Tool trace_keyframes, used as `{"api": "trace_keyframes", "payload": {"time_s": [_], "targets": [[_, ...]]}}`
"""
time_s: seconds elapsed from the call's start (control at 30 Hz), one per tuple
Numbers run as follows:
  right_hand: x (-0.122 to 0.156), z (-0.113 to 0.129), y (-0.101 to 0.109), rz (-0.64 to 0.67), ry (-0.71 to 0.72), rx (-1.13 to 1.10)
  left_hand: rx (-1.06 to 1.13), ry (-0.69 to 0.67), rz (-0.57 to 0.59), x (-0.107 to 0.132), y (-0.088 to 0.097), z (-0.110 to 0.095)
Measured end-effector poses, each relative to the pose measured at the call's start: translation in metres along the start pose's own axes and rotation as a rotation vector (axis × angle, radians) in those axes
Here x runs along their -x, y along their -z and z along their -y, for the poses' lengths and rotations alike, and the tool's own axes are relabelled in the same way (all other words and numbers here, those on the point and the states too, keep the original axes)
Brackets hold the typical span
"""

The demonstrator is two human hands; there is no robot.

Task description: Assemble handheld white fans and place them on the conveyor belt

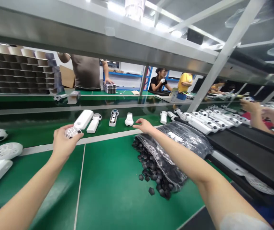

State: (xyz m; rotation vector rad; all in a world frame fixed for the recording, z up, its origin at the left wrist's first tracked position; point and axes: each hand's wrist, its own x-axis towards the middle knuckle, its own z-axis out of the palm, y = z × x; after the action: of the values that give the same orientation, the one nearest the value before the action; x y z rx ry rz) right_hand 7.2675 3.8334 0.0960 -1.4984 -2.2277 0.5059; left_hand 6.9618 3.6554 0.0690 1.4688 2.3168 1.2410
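My left hand [66, 140] is closed round the football-patterned round end of a white handheld device [83, 119], whose long body points away from me. Black patches show on only part of that round end. My right hand [144, 126] reaches over the far green belt with thumb and forefinger apart, holding nothing. Just left of its fingertips, and seemingly not touched, lies a white device with a ball-shaped end [129, 120]. Two more devices lie between my hands: a white one [94, 123] and one with its inside showing [113, 118].
Black pentagon pieces [151, 169] spill from a clear plastic bag [184, 137] beneath my right forearm. White casings [7, 150] lie at the left. Black trays of devices [208, 121] stand at the right, near a co-worker's hands [253, 108]. A metal shelf beam [103, 35] crosses overhead.
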Motion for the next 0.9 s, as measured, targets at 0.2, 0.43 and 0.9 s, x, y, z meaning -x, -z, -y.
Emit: {"api": "trace_keyframes", "payload": {"time_s": [0.2,0.43,0.9], "targets": [[-0.068,-0.024,-0.027,0.002,-0.104,0.148,-0.033,0.303,-0.197,-0.084,-0.023,0.041],[-0.101,-0.012,-0.061,0.012,-0.146,0.246,-0.147,0.285,-0.159,-0.073,-0.055,0.064],[0.153,0.080,0.012,0.401,0.797,-0.190,-0.461,-0.840,0.453,0.090,-0.012,-0.089]]}}
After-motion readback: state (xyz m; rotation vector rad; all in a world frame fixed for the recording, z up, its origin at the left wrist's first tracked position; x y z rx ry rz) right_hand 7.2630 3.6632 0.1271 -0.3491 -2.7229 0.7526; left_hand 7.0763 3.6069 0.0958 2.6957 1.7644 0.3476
